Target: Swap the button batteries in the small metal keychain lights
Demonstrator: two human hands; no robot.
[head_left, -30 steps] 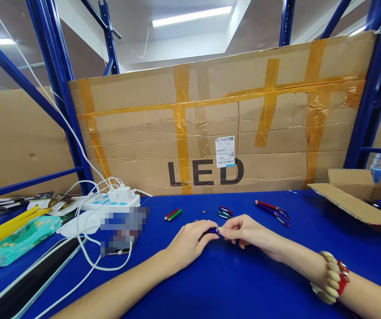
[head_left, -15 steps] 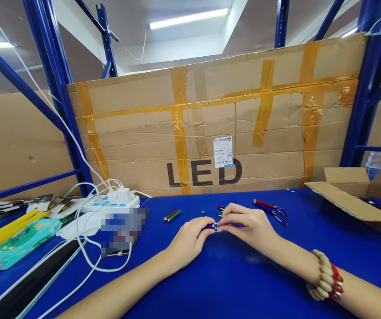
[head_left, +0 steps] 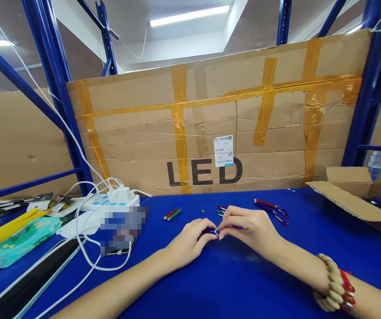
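Observation:
My left hand [head_left: 190, 241] is closed round a small purple tube [head_left: 209, 231] with a silver end, which looks like a mini flashlight body. The tube lies nearly level, its silver end pointing right. Thumb and fingertips of my right hand [head_left: 246, 226] pinch at that silver end; any small part between them is hidden. Just behind my right fingers lie green and red carabiner clips [head_left: 221, 211], partly covered. A small round disc [head_left: 202, 211] rests on the table behind my left hand. Beyond it to the left, a red tube [head_left: 170, 214] and a green tube [head_left: 174, 215] lie side by side.
Red and purple tubes with carabiners [head_left: 272, 210] lie right of my right hand. An open cardboard box [head_left: 346, 201] stands at the far right. On the left are a white power strip [head_left: 127, 203], looping white cables [head_left: 88, 241] and packets [head_left: 24, 241]. A cardboard wall [head_left: 137, 146] closes the back.
Both hands have shifted very slightly right and down with the purple tube. My right fingertips stay at its silver end. The other things on the table lie as before.

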